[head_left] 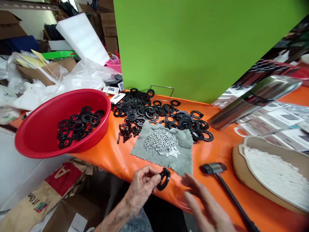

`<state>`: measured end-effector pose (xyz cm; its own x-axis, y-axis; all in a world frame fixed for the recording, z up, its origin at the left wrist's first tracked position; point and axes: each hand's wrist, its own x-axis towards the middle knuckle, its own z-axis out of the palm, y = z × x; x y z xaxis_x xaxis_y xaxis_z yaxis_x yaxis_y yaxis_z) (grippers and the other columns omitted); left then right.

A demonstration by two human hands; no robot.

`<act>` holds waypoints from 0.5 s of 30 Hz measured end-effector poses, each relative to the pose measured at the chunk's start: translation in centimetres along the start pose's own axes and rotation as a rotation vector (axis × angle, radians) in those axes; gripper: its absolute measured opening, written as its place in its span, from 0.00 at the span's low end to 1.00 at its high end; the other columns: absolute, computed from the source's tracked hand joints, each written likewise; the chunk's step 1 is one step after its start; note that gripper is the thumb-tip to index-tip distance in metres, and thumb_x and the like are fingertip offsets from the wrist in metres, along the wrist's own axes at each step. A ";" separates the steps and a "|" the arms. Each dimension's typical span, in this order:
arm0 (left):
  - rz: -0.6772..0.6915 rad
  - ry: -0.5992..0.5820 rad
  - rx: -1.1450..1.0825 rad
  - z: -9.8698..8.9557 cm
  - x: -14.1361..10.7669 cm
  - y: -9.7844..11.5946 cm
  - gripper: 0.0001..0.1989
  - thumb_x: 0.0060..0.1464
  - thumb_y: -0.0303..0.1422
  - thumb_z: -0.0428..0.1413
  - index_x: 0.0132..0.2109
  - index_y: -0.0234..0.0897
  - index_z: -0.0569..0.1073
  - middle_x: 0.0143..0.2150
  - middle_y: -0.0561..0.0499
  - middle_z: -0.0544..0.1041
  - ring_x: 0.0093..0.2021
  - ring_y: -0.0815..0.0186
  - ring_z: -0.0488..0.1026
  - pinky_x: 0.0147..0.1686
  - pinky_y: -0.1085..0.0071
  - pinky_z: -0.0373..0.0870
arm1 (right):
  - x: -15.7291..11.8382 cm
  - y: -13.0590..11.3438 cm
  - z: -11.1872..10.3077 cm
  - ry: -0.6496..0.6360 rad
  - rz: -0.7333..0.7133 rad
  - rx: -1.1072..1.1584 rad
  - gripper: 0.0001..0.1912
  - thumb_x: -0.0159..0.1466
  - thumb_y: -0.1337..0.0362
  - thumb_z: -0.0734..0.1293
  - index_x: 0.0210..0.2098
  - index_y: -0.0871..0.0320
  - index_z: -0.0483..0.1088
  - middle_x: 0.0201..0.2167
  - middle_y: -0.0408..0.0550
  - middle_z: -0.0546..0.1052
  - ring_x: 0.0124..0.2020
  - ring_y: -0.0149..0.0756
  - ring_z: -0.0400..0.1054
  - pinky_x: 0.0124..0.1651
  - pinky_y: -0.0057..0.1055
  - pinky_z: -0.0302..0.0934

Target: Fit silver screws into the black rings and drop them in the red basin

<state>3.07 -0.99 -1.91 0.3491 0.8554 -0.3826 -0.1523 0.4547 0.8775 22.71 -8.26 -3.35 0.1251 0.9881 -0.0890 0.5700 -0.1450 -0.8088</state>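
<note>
Black ring [164, 179] pinched between thumb and fingers of the left hand [141, 190], just in front of the grey cloth [154, 161]. Right hand [205, 206] open, fingers spread, holding nothing, close beside the ring. Silver screws [161, 141] sit heaped on the cloth. Behind the cloth, the larger share of black rings [145, 108] lies loose, with black bolts [127, 130] at its near edge. Left of the cloth, a red basin [43, 129] contains a smaller lot of rings [79, 124]. Right of the cloth, a mallet [213, 168] lies untouched.
</note>
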 end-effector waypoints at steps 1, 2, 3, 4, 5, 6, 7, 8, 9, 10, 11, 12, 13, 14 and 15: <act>0.000 -0.001 -0.023 0.2 -0.2 0.0 0.21 0.50 0.47 0.61 0.34 0.31 0.71 0.25 0.55 0.68 0.24 0.75 0.61 0.27 0.77 0.59 | 0.0 -1.2 1.3 -0.038 0.013 0.121 0.26 0.66 0.52 0.60 0.61 0.50 0.57 0.59 0.51 0.68 0.57 0.42 0.65 0.58 0.45 0.62; 0.002 -0.006 -0.040 0.3 -0.4 -0.1 0.21 0.50 0.47 0.61 0.34 0.31 0.71 0.26 0.55 0.69 0.24 0.75 0.61 0.27 0.77 0.59 | 0.0 -2.2 2.6 -0.061 0.030 0.209 0.27 0.66 0.52 0.61 0.62 0.50 0.57 0.60 0.51 0.66 0.58 0.42 0.63 0.59 0.44 0.61; 0.005 -0.012 -0.052 0.4 -0.5 -0.2 0.21 0.50 0.47 0.62 0.35 0.31 0.72 0.26 0.54 0.69 0.24 0.76 0.61 0.27 0.78 0.59 | 0.1 -2.8 3.7 -0.058 0.052 0.299 0.28 0.65 0.51 0.63 0.62 0.50 0.58 0.60 0.51 0.66 0.58 0.42 0.63 0.58 0.43 0.62; 0.010 -0.012 -0.060 0.4 -0.6 -0.3 0.20 0.50 0.47 0.62 0.35 0.31 0.72 0.27 0.54 0.70 0.24 0.76 0.61 0.27 0.78 0.59 | 0.2 -3.0 4.7 -0.053 0.073 0.380 0.28 0.64 0.51 0.64 0.61 0.51 0.59 0.59 0.51 0.67 0.58 0.43 0.64 0.57 0.42 0.64; 0.012 -0.007 -0.064 0.4 -0.7 -0.5 0.20 0.51 0.46 0.62 0.36 0.31 0.73 0.28 0.54 0.70 0.24 0.76 0.61 0.26 0.79 0.59 | 0.3 -3.1 5.5 -0.048 0.097 0.459 0.28 0.63 0.51 0.65 0.60 0.51 0.59 0.57 0.51 0.70 0.56 0.43 0.65 0.55 0.41 0.66; 0.012 0.003 -0.064 0.3 -0.8 -0.6 0.19 0.51 0.46 0.62 0.37 0.31 0.73 0.28 0.53 0.71 0.25 0.76 0.62 0.27 0.79 0.59 | 0.4 -2.9 6.1 -0.038 0.117 0.536 0.28 0.63 0.52 0.66 0.60 0.51 0.60 0.55 0.51 0.72 0.55 0.42 0.66 0.53 0.39 0.68; 0.012 0.007 -0.062 0.2 -0.8 -0.7 0.19 0.51 0.45 0.61 0.37 0.31 0.74 0.29 0.53 0.72 0.25 0.76 0.63 0.27 0.79 0.60 | 0.4 -2.6 6.6 -0.027 0.130 0.600 0.28 0.63 0.53 0.66 0.60 0.51 0.60 0.54 0.50 0.73 0.54 0.42 0.68 0.51 0.37 0.69; 0.011 0.002 -0.059 0.1 -0.8 -0.7 0.18 0.52 0.45 0.61 0.38 0.32 0.74 0.29 0.53 0.73 0.26 0.75 0.64 0.28 0.78 0.61 | 0.4 -2.2 6.8 -0.017 0.140 0.641 0.27 0.63 0.53 0.67 0.59 0.50 0.61 0.53 0.49 0.74 0.53 0.41 0.69 0.50 0.35 0.69; 0.011 -0.017 -0.053 -0.1 -0.9 -0.6 0.17 0.53 0.44 0.60 0.38 0.32 0.75 0.29 0.52 0.73 0.27 0.73 0.66 0.30 0.78 0.62 | 0.4 -1.8 6.8 0.000 0.143 0.656 0.26 0.62 0.54 0.68 0.59 0.49 0.63 0.52 0.48 0.74 0.52 0.41 0.69 0.50 0.34 0.69; 0.013 -0.042 -0.038 -0.4 -0.9 -0.5 0.17 0.53 0.43 0.60 0.38 0.31 0.75 0.30 0.51 0.74 0.29 0.72 0.68 0.32 0.76 0.64 | 0.3 -1.5 6.7 0.005 0.144 0.650 0.26 0.61 0.54 0.68 0.58 0.48 0.65 0.53 0.47 0.74 0.52 0.41 0.69 0.51 0.34 0.69; 0.016 -0.067 -0.011 -0.7 -1.0 -0.3 0.16 0.54 0.42 0.59 0.38 0.31 0.75 0.31 0.50 0.74 0.31 0.70 0.69 0.34 0.75 0.65 | 0.2 -1.2 6.3 -0.010 0.146 0.628 0.25 0.61 0.54 0.69 0.57 0.47 0.66 0.53 0.46 0.74 0.52 0.41 0.70 0.51 0.35 0.68; 0.017 -0.086 0.028 -1.0 -1.0 -0.2 0.15 0.54 0.41 0.59 0.37 0.31 0.75 0.31 0.50 0.74 0.32 0.69 0.69 0.35 0.74 0.65 | 0.2 -1.1 5.8 -0.047 0.151 0.594 0.25 0.60 0.54 0.69 0.56 0.48 0.68 0.53 0.47 0.74 0.51 0.42 0.70 0.50 0.36 0.69; 0.016 -0.100 0.078 -1.3 -1.1 0.0 0.14 0.55 0.40 0.58 0.36 0.31 0.75 0.31 0.50 0.74 0.32 0.68 0.69 0.36 0.74 0.65 | 0.2 -1.1 5.2 -0.101 0.155 0.556 0.25 0.59 0.53 0.70 0.55 0.48 0.69 0.53 0.47 0.74 0.51 0.43 0.71 0.49 0.37 0.69; 0.015 -0.110 0.135 -1.6 -1.1 0.1 0.12 0.55 0.38 0.58 0.35 0.31 0.75 0.31 0.50 0.74 0.32 0.68 0.69 0.36 0.73 0.65 | 0.2 -1.4 4.5 -0.158 0.158 0.519 0.25 0.59 0.53 0.70 0.54 0.49 0.70 0.51 0.48 0.75 0.49 0.44 0.71 0.48 0.39 0.70; 0.012 -0.120 0.188 -1.8 -1.2 0.2 0.11 0.55 0.37 0.57 0.35 0.31 0.75 0.31 0.50 0.73 0.32 0.68 0.69 0.36 0.73 0.64 | 0.3 -1.7 3.9 -0.215 0.159 0.488 0.24 0.58 0.52 0.70 0.53 0.49 0.71 0.49 0.49 0.77 0.47 0.45 0.73 0.47 0.40 0.71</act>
<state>0.97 -1.45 -1.78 0.4575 0.8196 -0.3450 0.0145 0.3810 0.9245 18.63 -7.53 -4.26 -0.0187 0.9516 -0.3068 0.1086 -0.3031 -0.9468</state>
